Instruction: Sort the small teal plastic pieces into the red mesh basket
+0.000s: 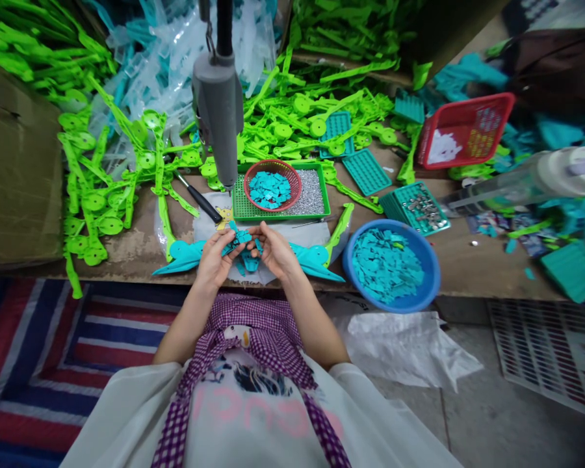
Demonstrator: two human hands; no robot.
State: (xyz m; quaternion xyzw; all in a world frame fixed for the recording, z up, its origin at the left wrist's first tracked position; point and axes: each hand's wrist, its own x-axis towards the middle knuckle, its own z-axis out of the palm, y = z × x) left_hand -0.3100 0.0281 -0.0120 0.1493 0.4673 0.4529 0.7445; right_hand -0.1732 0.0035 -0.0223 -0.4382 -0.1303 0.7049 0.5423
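Observation:
Both hands meet over the near edge of the bench. My left hand (215,259) pinches small turquoise plastic pieces (242,236) between thumb and fingers. My right hand (275,252) has its fingertips closed on a small turquoise piece (258,246) close by. Beneath them lies a long turquoise winged plastic part (316,261), with a lime-green arm (340,234) rising at its right end and another (164,224) at its left. Just beyond the hands, a red basket (273,207) of small turquoise pieces sits in a green tray (246,211) holding metal screws.
A grey electric screwdriver (218,117) hangs above the bench. A black-handled hammer (205,203) lies left of the tray. At right stand a blue basin (433,286) of turquoise pieces, a red container (468,130) and a clear bottle (521,179). Lime-green parts (292,120) pile up behind.

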